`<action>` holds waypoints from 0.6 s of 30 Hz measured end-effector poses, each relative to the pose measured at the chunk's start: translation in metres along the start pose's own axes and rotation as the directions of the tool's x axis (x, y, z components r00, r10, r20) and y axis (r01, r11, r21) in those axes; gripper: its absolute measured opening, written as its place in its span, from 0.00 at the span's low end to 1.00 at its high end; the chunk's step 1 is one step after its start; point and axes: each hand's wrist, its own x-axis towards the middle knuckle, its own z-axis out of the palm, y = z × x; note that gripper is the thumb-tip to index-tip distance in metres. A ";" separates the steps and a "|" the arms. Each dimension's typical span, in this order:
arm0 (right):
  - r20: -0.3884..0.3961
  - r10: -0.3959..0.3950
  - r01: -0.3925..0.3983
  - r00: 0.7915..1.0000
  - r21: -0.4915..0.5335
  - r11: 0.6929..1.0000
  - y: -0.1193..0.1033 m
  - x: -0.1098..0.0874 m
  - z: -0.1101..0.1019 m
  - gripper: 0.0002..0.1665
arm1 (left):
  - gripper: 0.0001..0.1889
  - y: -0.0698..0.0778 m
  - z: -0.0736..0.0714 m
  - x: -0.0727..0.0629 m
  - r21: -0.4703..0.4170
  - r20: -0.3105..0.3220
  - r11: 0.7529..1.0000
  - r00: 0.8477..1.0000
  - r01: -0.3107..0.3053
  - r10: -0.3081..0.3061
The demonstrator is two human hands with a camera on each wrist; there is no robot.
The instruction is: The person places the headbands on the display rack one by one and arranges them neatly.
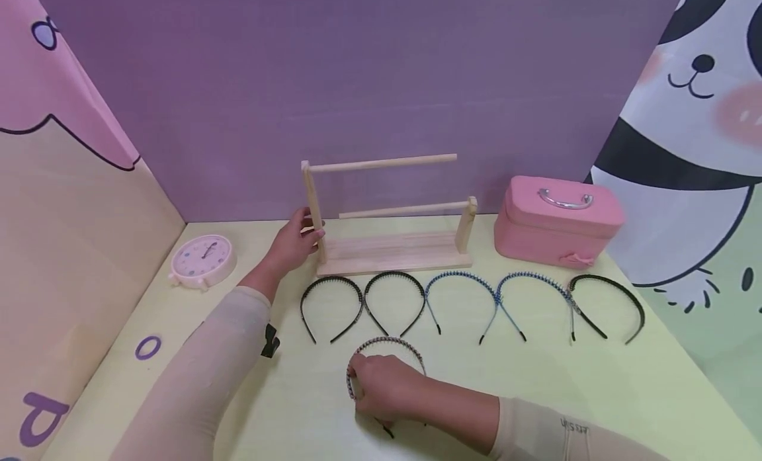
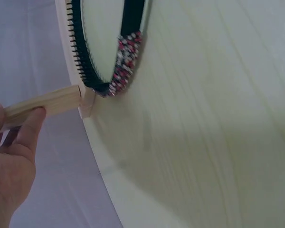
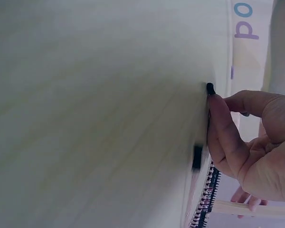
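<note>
Fingers of the left hand (image 1: 296, 241) curl round the left post (image 1: 313, 206) of a pale wooden two-bar rack (image 1: 393, 251), far centre; the right hand (image 1: 387, 385) pinches a dark, speckled, toothed headband (image 1: 388, 339), near centre.

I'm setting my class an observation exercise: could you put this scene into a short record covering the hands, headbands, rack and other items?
Row, left to right: black headband, black headband, blue headband, blue headband, black headband
Right hand: pinches a sixth headband, nearer the person than the row
Left hand: grips the left upright of the wooden rack
Rods: upper rod, lower rod
Left of rack: pink clock
Right of rack: pink case
</note>
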 end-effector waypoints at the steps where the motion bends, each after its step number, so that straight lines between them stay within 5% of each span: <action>1: -0.004 0.006 -0.006 1.000 0.002 1.000 0.000 0.001 0.001 0.22 | 0.28 -0.001 0.000 0.000 0.000 0.000 1.000 1.000 -0.003 0.003; 10: 0.004 -0.037 0.037 0.999 -0.100 0.994 0.000 0.008 -0.002 0.13 | 0.27 -0.006 -0.001 0.002 0.034 -0.015 0.999 0.999 -0.034 0.035; 18: 0.014 -0.113 0.113 0.994 0.015 0.994 0.003 -0.011 -0.016 0.12 | 0.26 -0.008 0.001 0.004 0.105 -0.017 0.993 0.999 -0.048 0.050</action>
